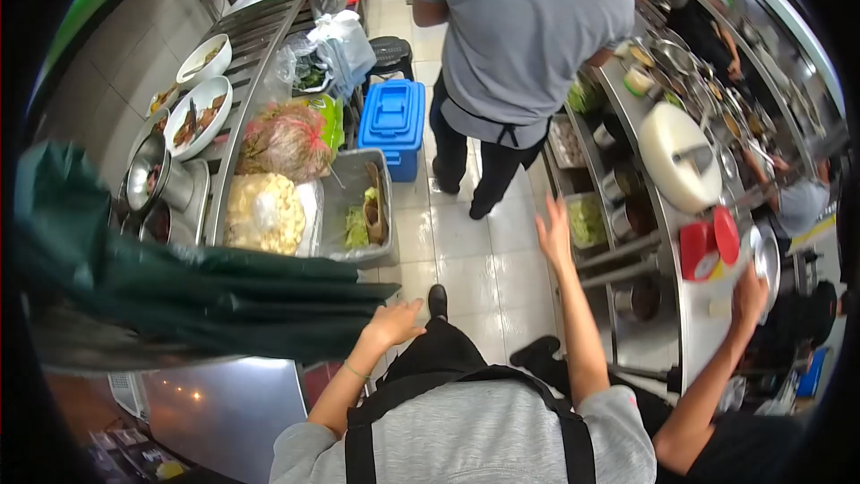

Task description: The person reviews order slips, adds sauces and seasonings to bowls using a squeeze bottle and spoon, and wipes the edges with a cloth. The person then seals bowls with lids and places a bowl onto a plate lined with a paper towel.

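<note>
L hand (394, 323) – fingers loosely spread, unclenched – at end of dk green cloth (233, 296) (contact unconfirmed), which lies to L side. R hand (554, 231) splayed, bare palm, nr steel counter (700, 333).

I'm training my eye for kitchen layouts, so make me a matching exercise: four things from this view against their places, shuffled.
1. Wearer's left hand
2. Blue box
3. Red scale
4. White bowls

A. On the right-hand counter
B. Along the tiled wall
C. Near the end of the dark green sheet
D. Just beyond the grey bin

Pairs: 1-C, 2-D, 3-A, 4-B
</note>
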The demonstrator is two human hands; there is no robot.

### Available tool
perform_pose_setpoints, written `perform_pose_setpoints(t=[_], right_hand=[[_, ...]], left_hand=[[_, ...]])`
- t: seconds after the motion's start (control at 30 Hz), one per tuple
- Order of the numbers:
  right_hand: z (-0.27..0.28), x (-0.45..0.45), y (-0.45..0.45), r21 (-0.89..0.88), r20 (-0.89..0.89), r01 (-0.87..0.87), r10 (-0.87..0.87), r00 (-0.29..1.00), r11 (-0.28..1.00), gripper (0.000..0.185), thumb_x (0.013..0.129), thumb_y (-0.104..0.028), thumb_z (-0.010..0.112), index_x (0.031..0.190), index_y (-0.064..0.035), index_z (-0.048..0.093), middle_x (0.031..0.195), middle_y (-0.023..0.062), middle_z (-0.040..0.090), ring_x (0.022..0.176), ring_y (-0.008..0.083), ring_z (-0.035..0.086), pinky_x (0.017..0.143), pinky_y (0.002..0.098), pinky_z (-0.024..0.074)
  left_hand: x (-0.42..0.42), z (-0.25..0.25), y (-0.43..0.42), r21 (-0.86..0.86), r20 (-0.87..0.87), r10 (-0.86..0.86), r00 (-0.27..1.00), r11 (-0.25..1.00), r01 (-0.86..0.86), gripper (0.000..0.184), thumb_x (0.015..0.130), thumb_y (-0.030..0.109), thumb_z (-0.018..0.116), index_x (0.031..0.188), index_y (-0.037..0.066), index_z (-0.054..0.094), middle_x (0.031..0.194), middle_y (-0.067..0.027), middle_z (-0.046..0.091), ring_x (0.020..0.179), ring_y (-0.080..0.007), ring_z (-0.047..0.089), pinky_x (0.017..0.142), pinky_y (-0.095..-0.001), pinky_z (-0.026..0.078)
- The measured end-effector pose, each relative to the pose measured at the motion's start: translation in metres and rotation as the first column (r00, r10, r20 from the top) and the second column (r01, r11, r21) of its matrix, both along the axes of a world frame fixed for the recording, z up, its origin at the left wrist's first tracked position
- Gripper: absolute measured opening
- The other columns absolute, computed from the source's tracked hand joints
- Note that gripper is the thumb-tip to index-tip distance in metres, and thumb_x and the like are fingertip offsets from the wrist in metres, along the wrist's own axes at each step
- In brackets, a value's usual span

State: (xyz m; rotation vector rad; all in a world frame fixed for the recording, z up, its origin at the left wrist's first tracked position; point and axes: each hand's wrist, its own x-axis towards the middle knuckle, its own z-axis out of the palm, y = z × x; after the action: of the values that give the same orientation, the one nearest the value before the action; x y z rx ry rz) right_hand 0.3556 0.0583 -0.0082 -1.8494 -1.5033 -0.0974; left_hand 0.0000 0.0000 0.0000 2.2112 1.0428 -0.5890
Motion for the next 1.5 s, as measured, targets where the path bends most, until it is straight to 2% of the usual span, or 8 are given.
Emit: perform_pose_setpoints(t=[0.33, 0.43, 0.57, 0.67, 0.97, 1.13, 1.33, 1.5], right_hand=[[0.15, 0.072, 0.431, 0.123, 0.564, -0.015, -0.058, 0.824, 0.992, 0.087, 0.066, -0.023, 0.073, 0.135, -0.0409, 0.024, 0.148, 0.0068, 0.001, 0.133, 0.0394, 0.005, 0.094, 0.0662, 0.0227], [0.148, 0.112, 0.539, 0.062, 0.646, -0.032, -0.015, 0.764, 0.998, 0.091, 0.062, -0.027, 0.076, 0.135, -0.0397, 0.024, 0.148, 0.002, 0.001, 0.134, 0.0364, 0.004, 0.095, 0.0654, 0.0227], [0.136, 0.147, 0.656, 0.028, 0.715, -0.084, 0.039, 0.698, 0.996, 0.095, 0.059, -0.029, 0.077, 0.136, -0.0365, 0.023, 0.148, 0.0013, 0.002, 0.134, 0.0356, 0.004, 0.097, 0.063, 0.0224], [0.131, 0.166, 0.729, -0.004, 0.727, -0.088, 0.063, 0.684, 0.996, 0.097, 0.058, -0.029, 0.076, 0.138, -0.0346, 0.022, 0.148, 0.0024, 0.004, 0.134, 0.0367, 0.003, 0.098, 0.0618, 0.0219], [0.092, 0.255, 0.952, 0.082, 0.734, -0.144, 0.038, 0.678, 0.986, 0.09, 0.059, -0.012, 0.07, 0.137, -0.0287, 0.027, 0.148, 0.0066, 0.009, 0.134, 0.0387, 0.006, 0.1, 0.0593, 0.021], [0.097, 0.304, 1.068, 0.077, 0.679, -0.123, 0.038, 0.733, 0.989, 0.087, 0.061, -0.013, 0.071, 0.137, -0.0272, 0.029, 0.147, 0.0074, 0.01, 0.133, 0.0396, 0.008, 0.099, 0.0594, 0.0235], [0.114, 0.346, 1.184, -0.026, 0.704, -0.066, 0.065, 0.707, 0.997, 0.093, 0.061, -0.014, 0.073, 0.137, -0.0319, 0.025, 0.148, 0.0056, 0.008, 0.133, 0.0378, 0.009, 0.095, 0.0593, 0.0293], [0.12, 0.355, 1.29, -0.127, 0.689, -0.114, 0.17, 0.705, 0.985, 0.097, 0.061, -0.015, 0.074, 0.139, -0.0332, 0.02, 0.148, 0.0049, 0.006, 0.134, 0.0371, 0.008, 0.092, 0.0589, 0.0337]], left_hand=[[0.167, -0.015, 0.353, -0.126, 0.618, -0.103, 0.779, 0.965, 0.228, 0.052, 0.082, 0.031, 0.058, 0.124, 0.005, 0.041, 0.112, -0.02, 0.054, 0.103, -0.0307, 0.054, 0.087, -0.0386, 0.043], [0.194, -0.053, 0.46, -0.211, 0.583, 0.148, 0.799, 0.977, -0.028, 0.048, 0.08, 0.026, 0.06, 0.119, 0.002, 0.046, 0.109, -0.0204, 0.055, 0.099, -0.0318, 0.055, 0.085, -0.0374, 0.044], [0.134, -0.242, 0.546, -0.142, 0.712, 0.505, 0.487, 0.783, -0.605, 0.038, 0.078, 0.018, 0.059, 0.113, 0.004, 0.052, 0.104, -0.0155, 0.06, 0.096, -0.0273, 0.058, 0.082, -0.0374, 0.045], [0.071, -0.302, 0.516, -0.171, 0.128, 0.981, 0.149, 0.169, -0.971, 0.036, 0.076, 0.027, 0.053, 0.102, 0.004, 0.06, 0.101, -0.0172, 0.061, 0.095, -0.0303, 0.058, 0.082, -0.0392, 0.044], [0.075, -0.273, 0.476, -0.257, -0.622, 0.782, -0.022, -0.23, -0.939, 0.034, 0.075, 0.026, 0.054, 0.1, 0.004, 0.059, 0.099, -0.0178, 0.061, 0.093, -0.0332, 0.058, 0.079, -0.0415, 0.045], [0.123, -0.296, 0.638, -0.401, -0.581, 0.784, 0.218, -0.043, -0.915, 0.033, 0.075, 0.025, 0.055, 0.099, 0.004, 0.058, 0.098, -0.0182, 0.061, 0.092, -0.0348, 0.058, 0.078, -0.0428, 0.046], [0.218, -0.334, 1.015, -0.231, -0.045, 0.446, 0.894, 0.866, -0.444, 0.031, 0.074, 0.024, 0.056, 0.098, 0.004, 0.057, 0.097, -0.0186, 0.061, 0.091, -0.0367, 0.058, 0.076, -0.0443, 0.046], [0.341, -0.213, 1.292, -0.072, 0.654, 0.568, 0.501, 0.705, -0.705, 0.028, 0.082, 0.026, 0.056, 0.098, 0.003, 0.056, 0.09, -0.0164, 0.061, 0.082, -0.0282, 0.06, 0.071, -0.0366, 0.047]])
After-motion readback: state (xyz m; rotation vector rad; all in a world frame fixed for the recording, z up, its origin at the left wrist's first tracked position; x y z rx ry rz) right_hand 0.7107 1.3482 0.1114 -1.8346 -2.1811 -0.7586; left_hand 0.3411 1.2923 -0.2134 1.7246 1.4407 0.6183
